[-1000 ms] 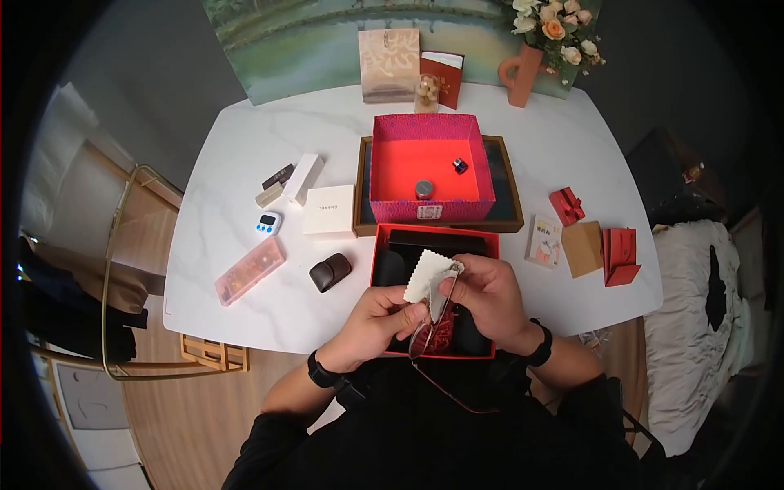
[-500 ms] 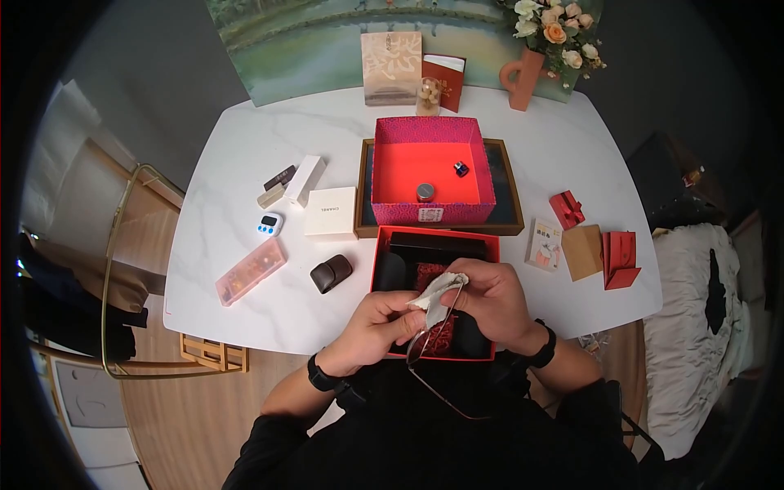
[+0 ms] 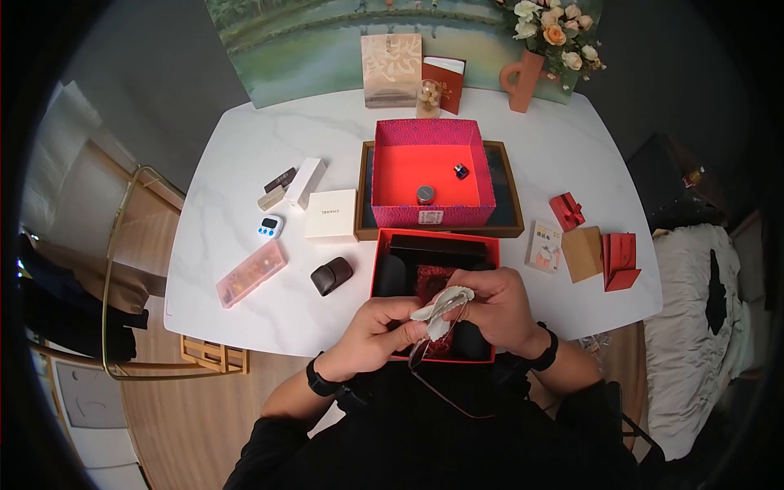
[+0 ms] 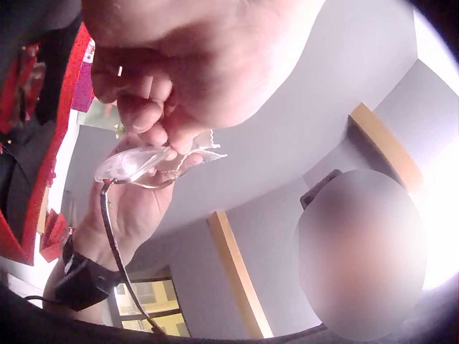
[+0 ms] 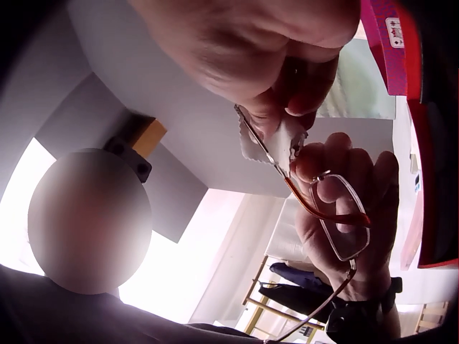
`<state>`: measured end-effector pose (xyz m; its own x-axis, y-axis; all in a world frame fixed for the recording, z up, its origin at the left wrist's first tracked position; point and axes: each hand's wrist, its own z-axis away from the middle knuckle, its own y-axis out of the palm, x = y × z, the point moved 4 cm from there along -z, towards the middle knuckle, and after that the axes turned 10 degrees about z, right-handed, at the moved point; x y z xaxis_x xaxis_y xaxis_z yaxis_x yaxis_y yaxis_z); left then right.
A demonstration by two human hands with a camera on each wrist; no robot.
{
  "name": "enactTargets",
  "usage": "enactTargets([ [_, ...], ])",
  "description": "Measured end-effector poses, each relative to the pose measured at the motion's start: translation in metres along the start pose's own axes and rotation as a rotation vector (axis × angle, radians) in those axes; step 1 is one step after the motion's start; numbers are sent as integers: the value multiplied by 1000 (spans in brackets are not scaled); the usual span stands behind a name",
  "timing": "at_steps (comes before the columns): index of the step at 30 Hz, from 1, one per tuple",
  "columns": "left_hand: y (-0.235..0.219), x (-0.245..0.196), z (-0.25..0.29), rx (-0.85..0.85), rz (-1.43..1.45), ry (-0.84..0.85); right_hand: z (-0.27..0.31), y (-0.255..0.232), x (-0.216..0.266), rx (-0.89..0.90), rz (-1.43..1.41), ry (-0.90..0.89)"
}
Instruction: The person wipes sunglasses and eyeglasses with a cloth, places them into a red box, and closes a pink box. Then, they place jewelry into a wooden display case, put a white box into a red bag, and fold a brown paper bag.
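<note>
Thin-framed glasses (image 5: pixel 348 256) hang between the two hands, one temple reaching down toward the black shirt. A pale cloth with a zigzag edge (image 3: pixel 441 314) is folded over one lens. The right hand (image 3: pixel 500 310) pinches cloth and lens between thumb and fingers. From the other side the left hand (image 3: pixel 371 336) grips the glasses near the bridge and the cloth's edge. In the left wrist view a clear lens (image 4: pixel 129 165) shows below the left fingers. Under the hands lies an open red box (image 3: pixel 379 269) holding black items and red shredded filler.
A pink box (image 3: pixel 433 214) with two small items stands on a framed tray (image 3: pixel 510 192). Left are a dark brown case (image 3: pixel 331 276), a pink clear box (image 3: pixel 251 273), a timer (image 3: pixel 270 227) and white boxes (image 3: pixel 331 216). Red packets (image 3: pixel 620 261) lie right; a vase (image 3: pixel 527 80) stands behind.
The cloth, spread out and upright a second ago, is now folded round the lens. Both hands have moved slightly down with the glasses, and the right thumb has shifted on the cloth.
</note>
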<state>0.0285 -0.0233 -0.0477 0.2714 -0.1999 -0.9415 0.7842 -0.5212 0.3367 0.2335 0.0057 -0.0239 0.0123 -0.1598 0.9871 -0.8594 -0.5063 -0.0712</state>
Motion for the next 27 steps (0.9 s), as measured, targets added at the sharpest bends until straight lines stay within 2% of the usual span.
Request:
enactTargets([
  [8, 1, -3, -2, 34, -6, 66, -2, 1, -2, -67, -120, -58],
  [11, -1, -2, 0, 57, -80, 60, -3, 0, 1, 15, -60, -30],
  [17, 3, -9, 1, 51, -66, 57, -6, 1, 10, 76, 84, -140],
  [19, 4, -11, -1, 22, -65, 94, -3, 0, 11, 13, 158, -106],
  [22, 2, -11, -1, 38, -124, 113, 0, 2, 10, -54, 124, -120],
  [26, 0, -9, -1, 42, -89, 88, 3, -1, 2, -108, 83, -73],
  [27, -1, -7, 0, 43, -78, 85, 5, -4, 1, -113, 157, -100],
])
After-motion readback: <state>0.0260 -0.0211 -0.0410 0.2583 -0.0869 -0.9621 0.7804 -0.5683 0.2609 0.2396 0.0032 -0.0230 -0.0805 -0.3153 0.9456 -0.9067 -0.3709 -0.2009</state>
